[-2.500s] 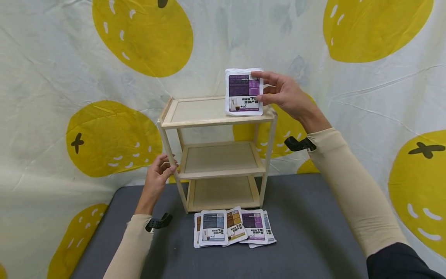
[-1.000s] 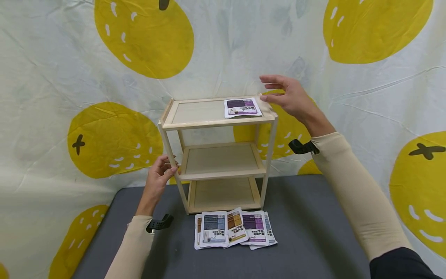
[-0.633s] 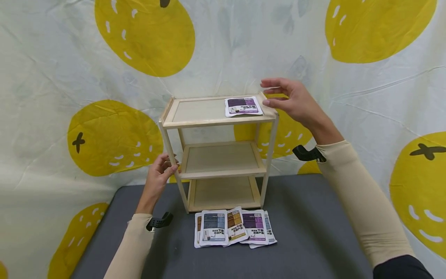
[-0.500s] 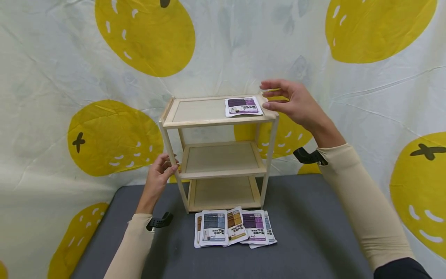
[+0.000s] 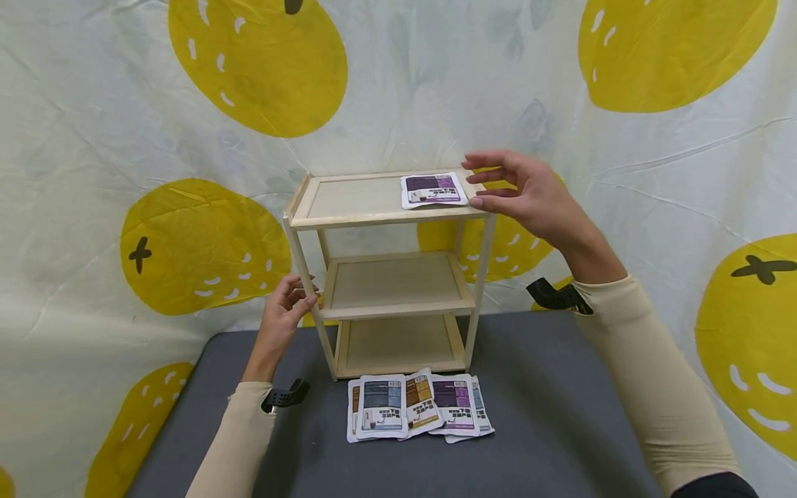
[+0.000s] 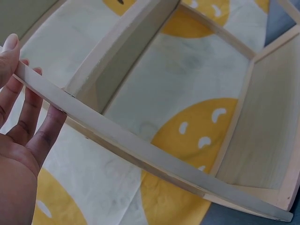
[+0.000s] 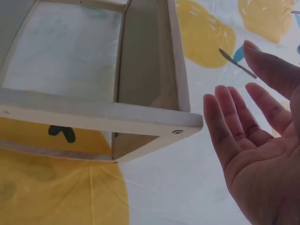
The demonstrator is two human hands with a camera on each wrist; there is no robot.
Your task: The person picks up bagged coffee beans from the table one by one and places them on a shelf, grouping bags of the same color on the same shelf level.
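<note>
The right hand [image 5: 540, 198], fingers spread, hovers just beside 1 packet [image 5: 434, 189] atop the shelf [image 5: 398, 283]; the left hand [image 5: 282, 321] pinches its post [image 5: 297, 256].

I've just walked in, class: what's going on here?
A person's left hand grips a front post of a three-tier wooden rack. The right hand, holding nothing, is beside the rack's top right corner. A purple-labelled packet lies on the top shelf, while several more packets lie overlapping on the grey table in front.
</note>
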